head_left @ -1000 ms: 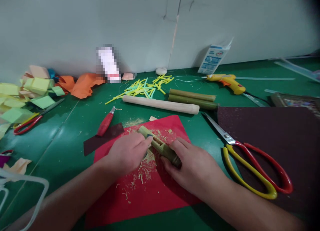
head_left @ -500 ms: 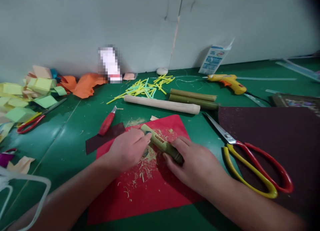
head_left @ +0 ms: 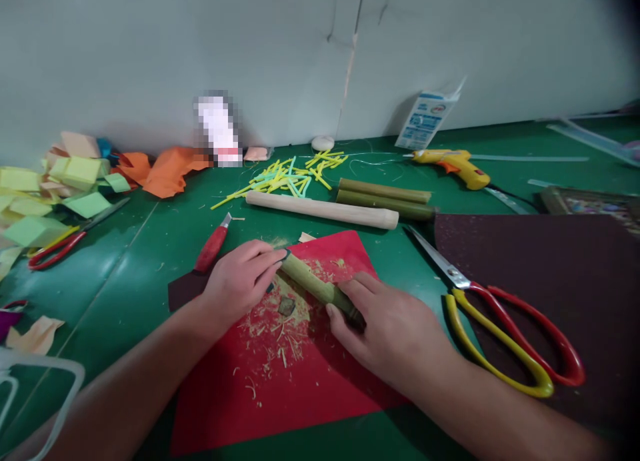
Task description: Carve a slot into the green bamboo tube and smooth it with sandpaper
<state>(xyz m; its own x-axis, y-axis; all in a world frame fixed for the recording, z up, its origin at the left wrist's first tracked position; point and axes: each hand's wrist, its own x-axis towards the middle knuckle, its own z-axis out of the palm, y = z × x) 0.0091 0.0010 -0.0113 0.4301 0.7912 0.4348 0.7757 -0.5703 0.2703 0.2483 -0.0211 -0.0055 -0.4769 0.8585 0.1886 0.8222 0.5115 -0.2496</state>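
Note:
My right hand (head_left: 387, 321) is wrapped round the near end of a short green bamboo tube (head_left: 313, 278), which slants over a red sheet (head_left: 345, 388). My left hand (head_left: 245, 274) is closed at the tube's far end, pinching a small dark piece of sandpaper (head_left: 286, 254) against it; the fingers cover most of that piece. Pale dust and shavings (head_left: 287, 344) are scattered below the tube. Among them lies a small dark square scrap (head_left: 287, 306).
A red-handled knife (head_left: 213, 244) rests beyond my left hand. Large scissors (head_left: 475, 288) lie right, partly on a dark brown sheet (head_left: 560, 274). Behind are a pale stick (head_left: 323, 210), bamboo pieces (head_left: 385, 198), cut straws (head_left: 285, 178) and a yellow glue gun (head_left: 455, 164).
My left hand has slid outward to the tube's far end. The tube has been rolled, so the notched slot seen before is out of sight. My right hand keeps its hold.

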